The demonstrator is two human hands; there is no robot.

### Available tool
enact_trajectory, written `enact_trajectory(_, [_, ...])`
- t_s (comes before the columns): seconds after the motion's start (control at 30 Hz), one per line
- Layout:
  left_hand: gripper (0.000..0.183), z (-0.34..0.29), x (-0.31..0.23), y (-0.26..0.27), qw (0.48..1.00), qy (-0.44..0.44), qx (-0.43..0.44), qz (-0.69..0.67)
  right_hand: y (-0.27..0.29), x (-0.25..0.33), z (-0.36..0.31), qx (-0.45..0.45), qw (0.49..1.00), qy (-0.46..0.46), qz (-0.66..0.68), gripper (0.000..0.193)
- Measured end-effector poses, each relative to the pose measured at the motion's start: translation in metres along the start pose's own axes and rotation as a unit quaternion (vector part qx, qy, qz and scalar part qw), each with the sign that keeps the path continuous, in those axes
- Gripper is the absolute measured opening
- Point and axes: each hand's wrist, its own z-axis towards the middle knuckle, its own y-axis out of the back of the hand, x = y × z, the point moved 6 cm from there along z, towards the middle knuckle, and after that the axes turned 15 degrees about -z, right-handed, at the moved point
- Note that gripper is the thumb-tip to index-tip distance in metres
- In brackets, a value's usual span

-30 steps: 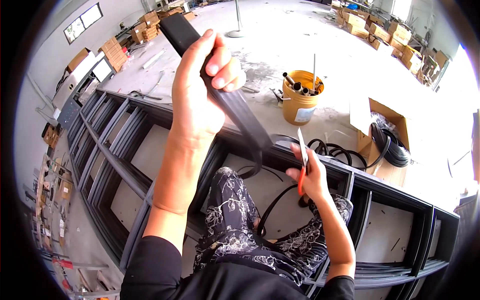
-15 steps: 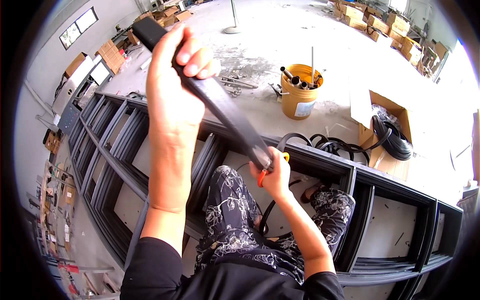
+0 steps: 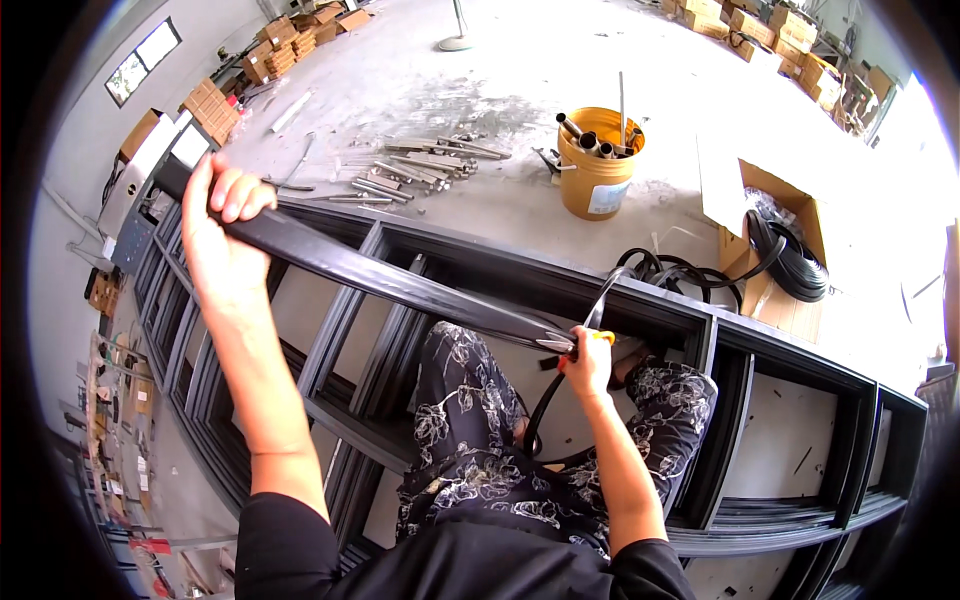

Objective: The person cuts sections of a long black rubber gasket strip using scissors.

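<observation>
My left hand (image 3: 228, 225) is raised at the left, its fingers wrapped round a long flat black bar (image 3: 370, 275) near its far left end. The bar slants down to the right across the view, and its lower end meets the scissors. My right hand (image 3: 588, 365) is closed on these scissors (image 3: 556, 343), which have silver blades and orange handles. A black strip (image 3: 598, 305) rises beside my right hand and runs back over the frame. Whether my right fingers also pinch the strip or bar is hidden.
Stacked black ladder-like frames (image 3: 620, 305) surround my legs. Beyond them stand a yellow bucket (image 3: 595, 185) of metal tubes and an open cardboard box (image 3: 770, 310) with a coil of black strip (image 3: 798, 270). Metal rods (image 3: 420, 168) lie on the floor.
My left hand has moved left and down, bringing the bar to a flatter slant. My right hand has shifted slightly right, and the scissors' blades now show.
</observation>
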Motion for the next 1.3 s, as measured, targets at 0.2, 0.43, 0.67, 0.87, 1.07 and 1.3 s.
enact_trajectory(0.2, [0.035,0.005,-0.079,0.186,0.973,-0.041,-0.223,0.031,0.031,-0.008,0.036,0.018,0.988,0.139,-0.061,0.045])
enact_trajectory(0.43, [0.035,-0.102,-0.103,0.439,0.856,-0.052,-0.514,-0.016,0.074,0.033,0.055,0.093,0.96,0.258,-0.056,0.028])
enact_trajectory(0.67, [0.033,-0.295,-0.156,0.547,0.732,-0.011,-0.681,0.025,0.113,0.121,-0.001,0.122,0.925,0.357,0.05,0.028])
enact_trajectory(0.87, [0.091,-0.293,-0.119,0.464,0.493,0.186,-0.461,0.714,0.09,0.137,-0.012,0.155,0.928,0.339,0.022,0.028])
enact_trajectory(1.07, [0.077,-0.2,0.113,0.194,0.808,0.541,0.03,0.233,0.087,0.138,-0.002,0.154,0.938,0.307,0.045,0.027])
enact_trajectory(1.3, [0.065,-0.213,0.2,0.135,0.594,0.712,0.282,0.248,0.102,0.124,-0.011,0.142,0.952,0.27,0.039,0.035])
